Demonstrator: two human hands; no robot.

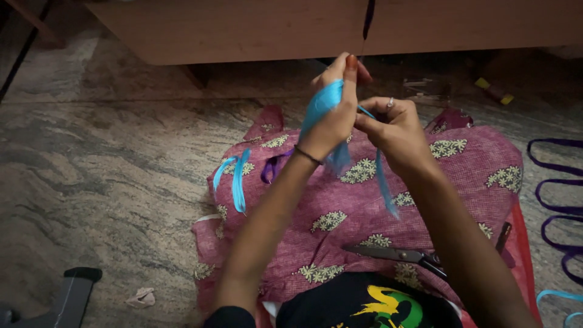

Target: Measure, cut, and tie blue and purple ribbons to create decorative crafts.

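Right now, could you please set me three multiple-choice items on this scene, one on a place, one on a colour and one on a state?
1. Where do the scissors lie?
A. on the maroon flowered cloth
B. on the bare stone floor
C. on the wooden furniture

2. What colour is the ribbon held in the hands?
A. purple
B. light blue
C. yellow

3. How is the left hand engaged?
A. flat on the floor
B. gripping the scissors
C. raised, with the ribbon wound over its fingers

Answers:
1. A, the scissors rest on the cloth over the lap, near the right forearm.
2. B, the strip in the left hand and the tail pinched by the right hand are light blue.
3. C, the left hand is lifted above the cloth with ribbon across it.
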